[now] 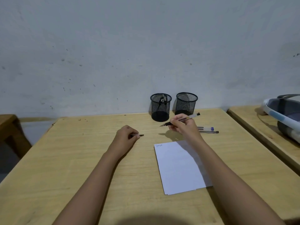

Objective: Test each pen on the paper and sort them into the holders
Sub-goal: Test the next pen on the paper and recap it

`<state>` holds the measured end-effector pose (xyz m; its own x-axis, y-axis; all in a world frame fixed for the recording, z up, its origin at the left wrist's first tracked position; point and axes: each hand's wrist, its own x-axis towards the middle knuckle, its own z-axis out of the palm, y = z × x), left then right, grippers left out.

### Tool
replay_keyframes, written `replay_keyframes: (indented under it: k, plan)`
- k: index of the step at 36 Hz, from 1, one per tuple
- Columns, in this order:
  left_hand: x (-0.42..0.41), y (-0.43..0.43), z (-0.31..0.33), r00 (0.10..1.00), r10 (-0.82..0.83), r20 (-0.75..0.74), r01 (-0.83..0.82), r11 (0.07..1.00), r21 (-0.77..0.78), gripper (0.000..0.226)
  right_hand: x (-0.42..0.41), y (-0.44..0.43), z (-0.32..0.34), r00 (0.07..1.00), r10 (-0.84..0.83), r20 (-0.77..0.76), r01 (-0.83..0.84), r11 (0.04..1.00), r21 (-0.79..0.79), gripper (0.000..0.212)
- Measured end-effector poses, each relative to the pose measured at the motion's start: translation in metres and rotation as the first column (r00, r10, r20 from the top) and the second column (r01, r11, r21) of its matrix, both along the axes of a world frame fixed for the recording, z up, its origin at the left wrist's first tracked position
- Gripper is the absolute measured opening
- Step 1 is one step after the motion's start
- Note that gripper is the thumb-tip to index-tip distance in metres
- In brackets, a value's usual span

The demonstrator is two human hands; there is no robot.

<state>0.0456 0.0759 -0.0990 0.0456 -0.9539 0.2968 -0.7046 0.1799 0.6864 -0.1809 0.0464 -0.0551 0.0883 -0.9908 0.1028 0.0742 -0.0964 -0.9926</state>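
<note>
A pen (180, 120) was held in the right hand (185, 127). Its fingers (174, 125) were clamped round the dark grip, with the bared tip pointed toward the left hand (125, 135) and the clear barrel slanted away behind the knuckles. The pen was raised off the bench (81, 159), past the far edge of the paper (178, 168) and just short of the holders. What appeared to be its cap (141, 135) was pinched in the left fingers (135, 135). These were curled together, low on the bench and well apart from the right fingers.

The paper lay just body-side of the right fingers. One short scribble (158, 145) was seen at its far left corner, and the rest of the sheet was unmarked.

Beyond the right fingers, the left holder (160, 109) and right holder (186, 104) stood side by side. At least one pen was seen in the left holder. The right holder looked empty, though the mesh made that hard to confirm. Two spare pens (207, 129) lay capped on the bench just outward of the right hand.

The task was judged to be at an early stage. One pen had seemingly been tested and sorted, and the held pen was uncapped but not yet put to the paper. Two pens were left to be tested. A bag (285, 111) was seen on a neighbouring surface, far outward of the right fingers.
</note>
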Motion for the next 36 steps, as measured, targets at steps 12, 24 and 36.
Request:
replay_keyframes:
  k: [12,24,36]
  plan:
    - [-0.016,-0.003,0.007,0.993,0.060,0.101,-0.060,0.998,-0.011,0.035,0.008,0.018,-0.005,0.998,0.007,-0.055,-0.007,1.000,-0.010,0.013]
    - [-0.055,0.062,0.001,0.938,-0.243,0.247,0.181,0.951,0.249,0.067,0.017,0.024,-0.018,0.994,0.007,0.108,-0.015,0.997,0.075,0.026]
    - [-0.061,0.062,-0.011,0.838,-0.249,0.486,0.117,0.951,0.287,0.070,0.029,0.024,-0.029,0.981,-0.119,-0.156,0.120,0.993,-0.001,0.038]
